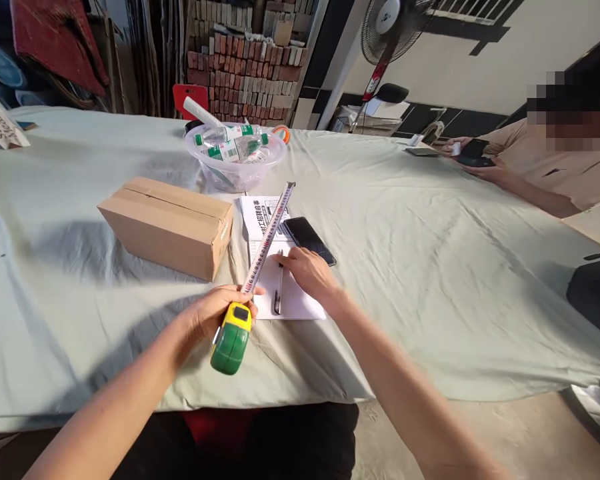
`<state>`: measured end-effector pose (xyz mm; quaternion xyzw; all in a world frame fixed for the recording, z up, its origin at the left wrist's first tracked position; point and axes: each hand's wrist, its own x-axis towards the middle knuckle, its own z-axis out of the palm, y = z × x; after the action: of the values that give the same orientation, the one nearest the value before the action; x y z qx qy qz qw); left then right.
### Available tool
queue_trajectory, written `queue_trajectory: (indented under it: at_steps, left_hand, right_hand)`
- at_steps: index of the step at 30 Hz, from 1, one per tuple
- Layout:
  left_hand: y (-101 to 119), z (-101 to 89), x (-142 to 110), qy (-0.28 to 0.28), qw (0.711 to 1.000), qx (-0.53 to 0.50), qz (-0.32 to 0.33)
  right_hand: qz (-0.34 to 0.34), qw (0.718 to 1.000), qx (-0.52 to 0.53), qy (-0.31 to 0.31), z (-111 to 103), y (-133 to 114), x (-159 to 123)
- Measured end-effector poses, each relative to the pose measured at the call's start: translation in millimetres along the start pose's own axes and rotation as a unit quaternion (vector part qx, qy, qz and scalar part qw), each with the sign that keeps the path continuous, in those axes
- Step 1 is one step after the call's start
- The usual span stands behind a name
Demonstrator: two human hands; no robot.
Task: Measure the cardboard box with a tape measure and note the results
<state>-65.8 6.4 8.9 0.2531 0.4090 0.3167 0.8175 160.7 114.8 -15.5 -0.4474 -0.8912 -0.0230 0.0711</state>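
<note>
My left hand (215, 308) is closed around the blade of a tape measure just above its green and yellow case (231, 339). The printed blade (269, 239) sticks out away from me, over a sheet of paper (300, 303). On that paper, the fingers of my right hand (310, 268) close on the far end of a pen (279, 290), whose dark end points toward me. A black smartphone (310, 240) lies just beyond my right hand. To the left of the blade stands a closed cardboard box (167, 223), apart from both hands.
Behind the papers, a translucent basin (235, 170) holds several plastic bottles and a white roll. An orange ring (281, 134) lies beside it. Another person (545, 163) sits at the right, holding a dark object. A pale green cloth (420, 287) covers the table.
</note>
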Motion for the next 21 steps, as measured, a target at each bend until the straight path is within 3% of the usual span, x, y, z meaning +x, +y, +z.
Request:
queue_trajectory:
  at_steps: [3,6,9,11,15,21]
  left_hand:
    - [-1,-3.9,4,-0.011,1.000,-0.017,-0.014]
    - [-3,-8.0,2,-0.020,0.998,-0.052,-0.020]
    - [-3,-10.9,3,-0.022,0.997,-0.063,-0.026]
    - [-3,-11.5,4,-0.022,0.997,-0.063,-0.030]
    - [0,-10.4,4,-0.016,0.997,-0.071,-0.032]
    - [-2,-12.4,8,-0.033,0.993,-0.107,-0.047]
  right_hand:
    - [-0.066,0.998,0.002,0.018,5,13,-6]
    - [-0.092,0.992,0.034,0.074,6,18,-12]
    - [-0.022,0.978,0.132,0.162,6,-1,-21]
    - [0.077,0.940,0.255,0.212,6,-23,-28]
    - [0.156,0.869,0.446,0.147,4,-64,-37]
    - [0.173,0.870,0.451,0.103,4,-75,-38]
